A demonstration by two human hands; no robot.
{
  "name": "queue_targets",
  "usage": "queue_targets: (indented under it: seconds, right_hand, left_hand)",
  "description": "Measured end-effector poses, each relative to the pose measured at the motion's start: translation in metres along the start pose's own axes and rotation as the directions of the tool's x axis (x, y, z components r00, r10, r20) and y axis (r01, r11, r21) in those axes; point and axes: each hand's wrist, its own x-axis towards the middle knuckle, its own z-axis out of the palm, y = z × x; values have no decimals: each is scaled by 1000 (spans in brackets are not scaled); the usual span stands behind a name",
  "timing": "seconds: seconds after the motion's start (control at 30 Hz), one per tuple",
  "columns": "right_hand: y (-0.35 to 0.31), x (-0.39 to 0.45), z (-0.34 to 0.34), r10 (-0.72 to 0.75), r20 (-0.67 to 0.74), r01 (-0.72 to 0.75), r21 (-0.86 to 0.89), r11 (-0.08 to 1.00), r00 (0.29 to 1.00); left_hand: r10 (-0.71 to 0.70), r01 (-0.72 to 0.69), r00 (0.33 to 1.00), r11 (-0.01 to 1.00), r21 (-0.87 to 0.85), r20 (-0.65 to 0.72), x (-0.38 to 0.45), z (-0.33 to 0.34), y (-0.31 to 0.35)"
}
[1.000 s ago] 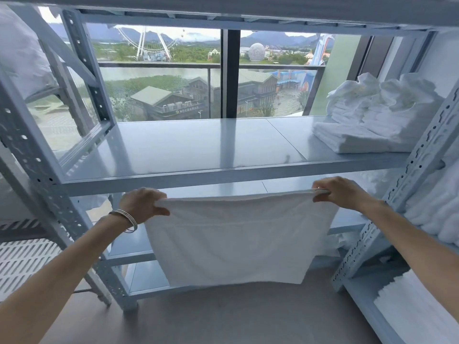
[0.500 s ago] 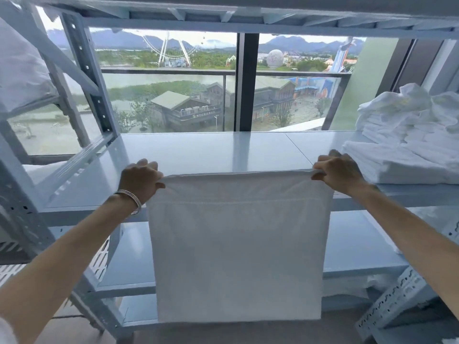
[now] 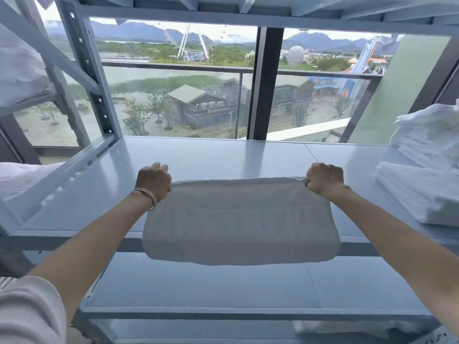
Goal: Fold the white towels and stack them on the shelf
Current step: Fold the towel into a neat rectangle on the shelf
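Observation:
A white towel (image 3: 238,219) is stretched between my two hands over the grey metal shelf (image 3: 211,157). Its far edge lies above the shelf top and its near part hangs over the shelf's front edge. My left hand (image 3: 152,182), with a thin bracelet on the wrist, grips the towel's far left corner. My right hand (image 3: 324,180) grips the far right corner. A folded white towel (image 3: 419,194) lies on the shelf at the right, with a rumpled heap of white towels (image 3: 432,137) behind it.
A lower shelf level (image 3: 223,286) shows under the towel. An upright perforated post (image 3: 87,70) and slanted braces stand at the left. White linen (image 3: 19,70) fills the neighbouring rack at the left. A large window lies behind the shelf.
Both hands have lifted the towel from below the shelf edge and carried it forward over the shelf top. The towel now hangs much less far down.

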Motion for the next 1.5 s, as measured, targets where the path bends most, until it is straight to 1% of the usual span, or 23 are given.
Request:
queue_targets:
  seconds: [0.1,0.23,0.37,0.47,0.53,0.6,0.7,0.83,0.97,1.03,1.17,1.37,1.5]
  right_hand:
    - [-18,19,2,95,145,-96,1,995,985]
    - [-26,45,21,181,261,-230,170,958,948]
    - [-33,72,40,259,272,-349,370,861,927]
    - [-35,96,50,296,261,-392,514,763,919]
    - [-35,114,53,309,207,-371,589,718,928]
    - [-38,128,54,305,128,-318,610,726,944]
    - [-43,145,59,296,-1,-216,683,698,955]
    - [-39,162,44,320,-144,-108,748,654,937]
    - [-31,173,31,306,-232,-31,749,662,923]
    - [-27,174,33,314,-246,-30,743,669,917]
    - [-25,180,34,281,-219,-32,733,679,934]
    - [-22,200,14,231,-316,56,690,722,920]
    - [-16,213,4,229,-344,69,673,737,911]
  left_hand:
    - [-5,5,997,1000,-10,74,23,9,6]
    - [29,-28,995,1000,-13,96,58,29,7]
    - [5,-1,997,998,-59,75,93,38,4]
    - [-19,22,999,997,-73,32,124,44,1]
    - [-63,64,998,993,-100,9,145,45,-1]
    - [-121,116,992,981,-154,-23,165,48,-6]
    - [-181,160,982,953,-256,-61,187,50,-15]
    - [-251,193,962,904,-381,-109,205,46,-29]
    - [-295,201,946,863,-464,-137,216,41,-34]
    - [-301,203,945,849,-487,-129,219,41,-33]
    - [-280,176,948,859,-482,-154,225,38,-34]
    - [-309,172,928,851,-496,-209,241,29,-48]
    - [-292,159,923,883,-441,-252,254,21,-56]
